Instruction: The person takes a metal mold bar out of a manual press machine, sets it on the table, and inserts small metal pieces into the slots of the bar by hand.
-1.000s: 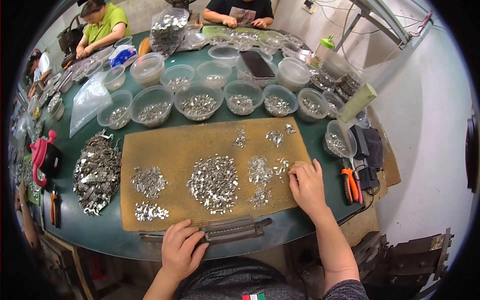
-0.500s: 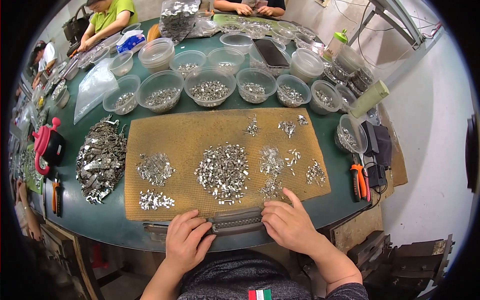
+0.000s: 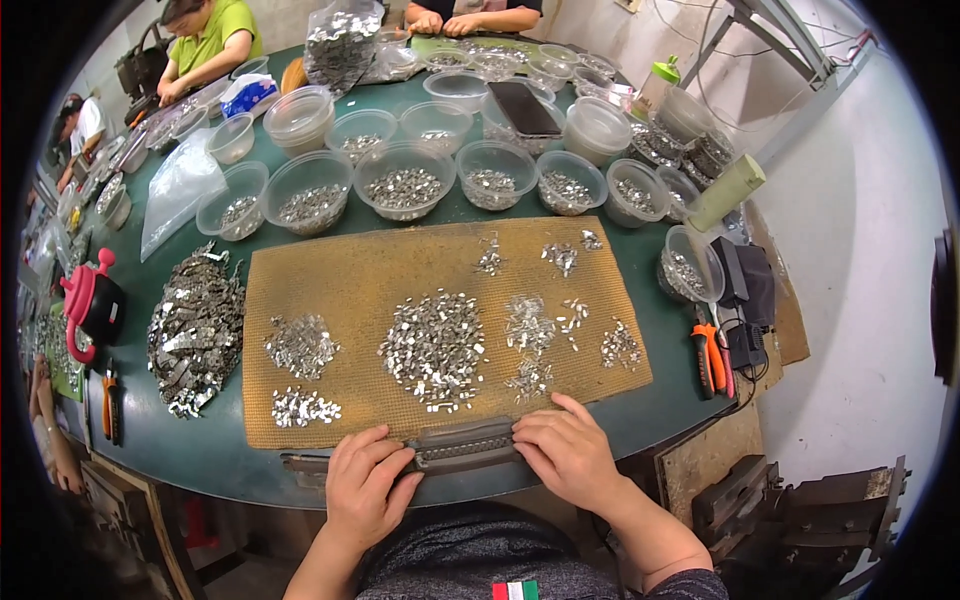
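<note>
1. We record one dark metal bar with a ridged channel, at the lower centre of the frame, lying along the near edge of the mat.
2. Left hand, lower centre: fingers bent, tips at the bar's left part; whether they clench it or merely rest there, we cannot tell.
3. Right hand, right of lower centre: fingers curved, touching the bar's right end, one finger stretched upward; firmness of hold, we cannot tell.
4. Tan textured mat, middle of the frame, on a dark green table.
5. Largest pile of small silver metal pieces, near the centre of the frame, on the mat.
6. Two lesser piles, one above the other, left side of the mat; we note several small clusters on its right half.
7. Heap of linked metal strips, left of the frame, beside the mat.
8. Row of translucent plastic bowls with metal pieces inside, above the mat.
9. Black smartphone, upper centre, lying across a bowl.
10. Orange-handled pliers, right of the frame.
11. Pink-and-black lidded pot, left of the frame.
12. Co-worker in a lime-green shirt, upper left.
</note>
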Demonstrator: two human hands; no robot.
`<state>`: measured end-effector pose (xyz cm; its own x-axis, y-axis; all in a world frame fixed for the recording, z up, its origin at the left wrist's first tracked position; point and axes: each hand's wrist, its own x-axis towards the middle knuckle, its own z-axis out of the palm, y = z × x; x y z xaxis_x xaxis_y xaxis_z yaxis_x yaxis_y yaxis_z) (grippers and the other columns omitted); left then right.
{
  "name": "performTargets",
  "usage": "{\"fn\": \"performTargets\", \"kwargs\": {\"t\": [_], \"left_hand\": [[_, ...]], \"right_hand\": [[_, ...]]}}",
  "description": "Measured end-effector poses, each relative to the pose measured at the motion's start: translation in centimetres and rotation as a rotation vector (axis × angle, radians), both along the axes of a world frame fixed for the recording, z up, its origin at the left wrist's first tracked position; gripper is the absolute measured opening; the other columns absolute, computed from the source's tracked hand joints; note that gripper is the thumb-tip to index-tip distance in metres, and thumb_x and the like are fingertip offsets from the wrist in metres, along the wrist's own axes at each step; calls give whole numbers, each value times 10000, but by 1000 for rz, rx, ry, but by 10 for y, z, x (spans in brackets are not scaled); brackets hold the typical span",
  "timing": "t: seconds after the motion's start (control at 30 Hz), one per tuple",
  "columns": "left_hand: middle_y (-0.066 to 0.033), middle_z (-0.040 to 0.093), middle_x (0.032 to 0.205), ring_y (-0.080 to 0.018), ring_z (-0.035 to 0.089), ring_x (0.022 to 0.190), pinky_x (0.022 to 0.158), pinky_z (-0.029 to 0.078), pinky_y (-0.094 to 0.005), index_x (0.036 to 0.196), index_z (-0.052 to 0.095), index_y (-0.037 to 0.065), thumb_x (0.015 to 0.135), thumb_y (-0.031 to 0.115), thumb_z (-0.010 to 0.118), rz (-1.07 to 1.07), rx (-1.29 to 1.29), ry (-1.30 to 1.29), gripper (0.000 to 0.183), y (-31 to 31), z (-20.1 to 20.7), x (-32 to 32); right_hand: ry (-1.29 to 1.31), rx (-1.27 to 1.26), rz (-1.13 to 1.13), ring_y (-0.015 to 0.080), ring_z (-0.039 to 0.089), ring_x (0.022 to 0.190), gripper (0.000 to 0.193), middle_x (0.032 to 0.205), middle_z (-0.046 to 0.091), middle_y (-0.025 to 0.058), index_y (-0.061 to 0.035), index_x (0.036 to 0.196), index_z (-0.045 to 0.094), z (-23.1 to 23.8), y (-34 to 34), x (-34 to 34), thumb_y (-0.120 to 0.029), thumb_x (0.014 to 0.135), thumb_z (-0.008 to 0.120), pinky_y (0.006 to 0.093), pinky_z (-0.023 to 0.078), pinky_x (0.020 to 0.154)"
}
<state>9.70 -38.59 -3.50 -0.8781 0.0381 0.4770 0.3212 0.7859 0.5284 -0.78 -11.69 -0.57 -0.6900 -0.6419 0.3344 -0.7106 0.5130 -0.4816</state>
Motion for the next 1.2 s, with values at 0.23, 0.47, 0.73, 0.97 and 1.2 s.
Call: {"fn": "performTargets", "kwargs": {"t": [0.23, 0.47, 0.73, 0.97, 1.2], "left_hand": [[-96, 686, 1085, -364, 646, 1144, 955, 488, -518, 1072, 715, 73, 748, 136, 857, 21, -1, -3, 359, -1, -1, 5], [-94, 680, 1078, -374, 643, 1141, 961, 488, -515, 1084, 707, 72, 746, 117, 844, 11, -5, -2, 368, 1, -2, 2], [-97, 681, 1083, -369, 641, 1139, 964, 485, -518, 1095, 695, 72, 749, 107, 829, 11, -21, 12, 373, 3, -3, 1], [-97, 683, 1079, -362, 641, 1144, 968, 484, -513, 1094, 698, 73, 759, 107, 822, 29, -42, 3, 359, 4, -1, 1], [-95, 689, 1075, -360, 645, 1142, 973, 483, -508, 1082, 704, 71, 768, 118, 822, 36, -31, 2, 340, 3, -2, 3]], "right_hand": [[78, -106, -29, 245, 728, 946, 145, 1043, 749, 64, -56, 1002, 704, -2, 22, -4, -61, 876, 776, 412, 576, 916], [133, -147, -399, 282, 727, 849, 150, 961, 734, 90, -57, 1019, 718, -19, 70, -25, -37, 879, 770, 360, 583, 726], [85, -71, -422, 266, 723, 837, 97, 979, 717, 63, -59, 976, 732, -16, 75, -31, -66, 885, 765, 360, 575, 715], [71, -58, -468, 258, 701, 766, 97, 896, 674, 49, -84, 911, 722, -14, 65, -33, -117, 865, 800, 371, 560, 656], [148, 70, -509, 254, 694, 747, 123, 870, 635, 41, -91, 857, 676, -11, 54, -33, -134, 861, 791, 381, 554, 615]]}}
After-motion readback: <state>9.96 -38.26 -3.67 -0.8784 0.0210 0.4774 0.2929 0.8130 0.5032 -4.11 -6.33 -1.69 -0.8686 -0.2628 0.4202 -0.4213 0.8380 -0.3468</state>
